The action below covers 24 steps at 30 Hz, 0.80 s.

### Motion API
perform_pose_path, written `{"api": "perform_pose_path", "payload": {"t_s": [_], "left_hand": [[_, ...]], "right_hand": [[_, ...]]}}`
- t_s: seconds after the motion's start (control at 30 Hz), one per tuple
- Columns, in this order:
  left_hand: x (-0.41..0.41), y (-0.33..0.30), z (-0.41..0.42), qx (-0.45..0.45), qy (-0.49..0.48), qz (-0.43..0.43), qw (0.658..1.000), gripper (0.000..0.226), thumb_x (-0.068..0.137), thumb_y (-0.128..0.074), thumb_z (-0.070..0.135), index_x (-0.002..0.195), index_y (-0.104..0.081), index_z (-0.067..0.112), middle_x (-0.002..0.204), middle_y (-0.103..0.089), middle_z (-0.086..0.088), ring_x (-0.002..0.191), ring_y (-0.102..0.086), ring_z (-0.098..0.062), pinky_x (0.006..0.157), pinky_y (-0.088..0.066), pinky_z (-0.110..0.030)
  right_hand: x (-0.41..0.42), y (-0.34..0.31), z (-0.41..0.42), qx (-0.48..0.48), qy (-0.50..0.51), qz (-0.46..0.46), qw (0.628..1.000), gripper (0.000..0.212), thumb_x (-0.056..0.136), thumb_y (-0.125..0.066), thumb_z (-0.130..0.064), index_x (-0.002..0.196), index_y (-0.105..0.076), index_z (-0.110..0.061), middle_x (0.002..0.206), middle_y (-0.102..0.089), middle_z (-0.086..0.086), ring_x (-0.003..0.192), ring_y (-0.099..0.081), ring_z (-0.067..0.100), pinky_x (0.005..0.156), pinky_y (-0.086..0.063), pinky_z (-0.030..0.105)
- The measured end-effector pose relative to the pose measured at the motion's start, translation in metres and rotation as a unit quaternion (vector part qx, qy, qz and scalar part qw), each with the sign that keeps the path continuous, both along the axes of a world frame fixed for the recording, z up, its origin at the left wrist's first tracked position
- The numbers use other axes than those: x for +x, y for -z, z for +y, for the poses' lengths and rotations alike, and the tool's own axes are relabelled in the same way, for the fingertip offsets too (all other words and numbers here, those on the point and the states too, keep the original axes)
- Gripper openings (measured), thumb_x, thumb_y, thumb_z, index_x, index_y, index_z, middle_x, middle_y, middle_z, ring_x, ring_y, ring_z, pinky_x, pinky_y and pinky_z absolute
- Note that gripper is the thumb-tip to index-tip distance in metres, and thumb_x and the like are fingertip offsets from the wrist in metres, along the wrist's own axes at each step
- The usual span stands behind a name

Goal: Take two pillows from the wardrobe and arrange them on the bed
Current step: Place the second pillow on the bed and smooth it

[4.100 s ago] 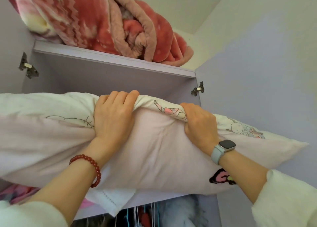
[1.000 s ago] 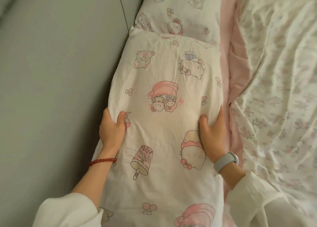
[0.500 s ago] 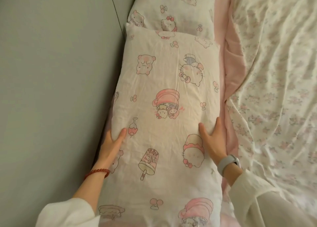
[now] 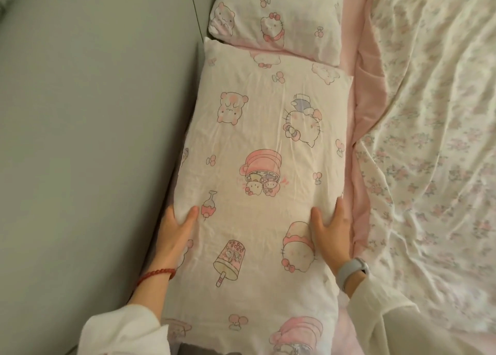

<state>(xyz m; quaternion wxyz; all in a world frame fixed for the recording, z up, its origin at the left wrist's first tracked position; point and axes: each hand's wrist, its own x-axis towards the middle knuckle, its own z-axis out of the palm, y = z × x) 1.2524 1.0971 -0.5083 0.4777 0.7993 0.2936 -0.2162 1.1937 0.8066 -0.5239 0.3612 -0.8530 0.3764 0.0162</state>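
A white pillow with pink cartoon prints (image 4: 257, 166) lies lengthwise on the bed along the grey headboard. My left hand (image 4: 174, 236) clasps its left edge, thumb on top and fingers tucked under. My right hand (image 4: 331, 231) clasps its right edge the same way. A second pillow (image 4: 279, 18) with the same print lies just beyond it, its near edge touching the first pillow's far end.
The grey padded headboard (image 4: 94, 139) fills the left side. A pink sheet (image 4: 362, 99) shows to the right of the pillows. A crumpled floral quilt (image 4: 429, 139) covers the bed on the right.
The pillow came from the wardrobe shelf to the bed. Over the last second it slid toward me, away from the far pillow, and my left hand's fingers tucked under its edge.
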Motion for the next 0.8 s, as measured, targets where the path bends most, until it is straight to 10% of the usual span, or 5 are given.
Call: {"api": "perform_pose_path", "payload": {"t_s": [0.17, 0.33, 0.43, 0.53, 0.8], "left_hand": [[0.015, 0.008, -0.003, 0.115, 0.052, -0.101, 0.987, 0.069, 0.082, -0.055, 0.046, 0.141, -0.022, 0.030, 0.149, -0.025, -0.005, 0.134, -0.030, -0.024, 0.105, -0.034, -0.047], [0.010, 0.019, -0.003, 0.072, 0.104, -0.055, 0.990, 0.070, 0.084, -0.054, 0.050, 0.142, -0.019, 0.032, 0.150, -0.027, -0.001, 0.132, -0.034, -0.023, 0.106, -0.034, -0.050], [0.014, 0.018, 0.001, 0.042, 0.071, -0.045, 0.996, 0.067, 0.083, -0.057, 0.046, 0.140, -0.025, 0.032, 0.142, -0.041, -0.002, 0.122, -0.045, -0.025, 0.100, -0.040, -0.049], [0.019, 0.014, 0.004, 0.033, 0.043, -0.107, 0.993, 0.058, 0.084, -0.058, 0.038, 0.136, -0.035, 0.026, 0.133, -0.049, -0.003, 0.116, -0.050, -0.021, 0.098, -0.042, -0.043], [0.017, 0.025, 0.007, 0.063, 0.066, -0.055, 0.994, 0.059, 0.088, -0.057, 0.027, 0.140, -0.029, 0.021, 0.141, -0.038, -0.012, 0.126, -0.041, -0.029, 0.105, -0.035, -0.044]], "right_hand": [[0.013, -0.010, 0.004, -0.061, -0.036, 0.012, 0.997, 0.064, 0.080, -0.054, -0.032, 0.135, -0.025, -0.019, 0.124, -0.044, 0.020, 0.105, -0.046, 0.036, 0.086, -0.042, 0.043], [0.012, -0.012, -0.006, 0.154, -0.032, 0.021, 0.987, 0.075, 0.084, -0.054, -0.045, 0.142, -0.011, -0.025, 0.153, -0.014, 0.002, 0.139, -0.015, 0.017, 0.112, -0.015, 0.034], [0.011, -0.016, 0.000, 0.226, -0.011, -0.001, 0.974, 0.083, 0.083, -0.059, -0.040, 0.143, -0.004, -0.023, 0.146, -0.030, -0.004, 0.128, -0.033, 0.002, 0.108, -0.030, 0.027], [0.013, -0.017, 0.013, 0.219, -0.032, -0.033, 0.975, 0.086, 0.079, -0.061, -0.040, 0.143, -0.004, -0.024, 0.114, -0.044, -0.019, 0.089, -0.051, -0.020, 0.073, -0.041, 0.002], [0.012, -0.007, -0.001, 0.222, -0.108, 0.075, 0.966, 0.097, 0.079, -0.065, -0.040, 0.142, 0.006, -0.023, 0.146, -0.028, 0.011, 0.133, -0.031, 0.028, 0.109, -0.029, 0.042]]}}
